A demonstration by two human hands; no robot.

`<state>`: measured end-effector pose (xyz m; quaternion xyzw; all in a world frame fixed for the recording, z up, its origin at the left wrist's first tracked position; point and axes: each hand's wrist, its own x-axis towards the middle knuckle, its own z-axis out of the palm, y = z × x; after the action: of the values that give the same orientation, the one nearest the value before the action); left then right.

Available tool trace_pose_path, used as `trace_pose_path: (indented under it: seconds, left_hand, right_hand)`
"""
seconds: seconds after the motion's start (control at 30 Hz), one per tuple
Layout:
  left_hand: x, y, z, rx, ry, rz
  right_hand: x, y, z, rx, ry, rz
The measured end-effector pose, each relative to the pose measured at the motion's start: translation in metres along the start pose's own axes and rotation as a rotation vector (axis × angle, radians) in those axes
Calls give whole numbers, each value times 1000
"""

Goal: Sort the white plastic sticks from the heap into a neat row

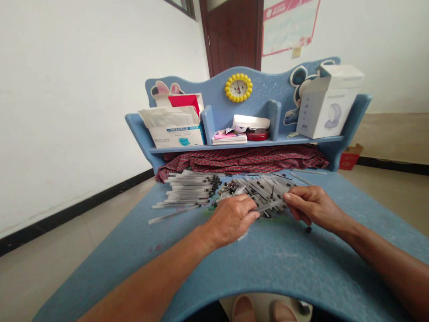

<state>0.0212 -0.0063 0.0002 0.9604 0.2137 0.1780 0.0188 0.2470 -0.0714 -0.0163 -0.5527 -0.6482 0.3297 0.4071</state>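
Plastic tube (271,205), slim, greyish | L hand (233,218), R hand (313,203) clamped on opp. ends | mottled blue tbl (214,275)

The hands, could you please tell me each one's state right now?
Left hand: closed, holding one end of a slim translucent plastic tube.
Right hand: closed, holding the tube's other end.

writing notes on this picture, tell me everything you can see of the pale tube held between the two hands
The pale tube is slim, straight and greyish, translucent-looking, probably plastic. It spans from the left hand to the right hand, which grip it at either end and hide its tips. It slants slightly upward toward the right hand in the picture, at the near edge of the heap of similar tubes. Blur hides finer detail.
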Motion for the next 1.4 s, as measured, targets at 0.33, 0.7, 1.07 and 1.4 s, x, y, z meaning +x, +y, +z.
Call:
trace_pose_path:
  seconds: [0.33, 0.7, 1.07, 1.4]
  left_hand:
    - [0, -2, 1, 46, -44, 67]
    - [0, -1, 0, 76, -39, 64]
    - [-1, -3, 1, 92, -57, 74]
    - [-2, -3, 0, 107, -57, 69]
  right_hand:
    - [2, 1, -5, 168, -124, 48]
    - [2, 1, -5, 7, -21, 16]
    - [2, 5, -5, 112, -82, 62]
    - [2, 5, -6, 38, -147, 60]
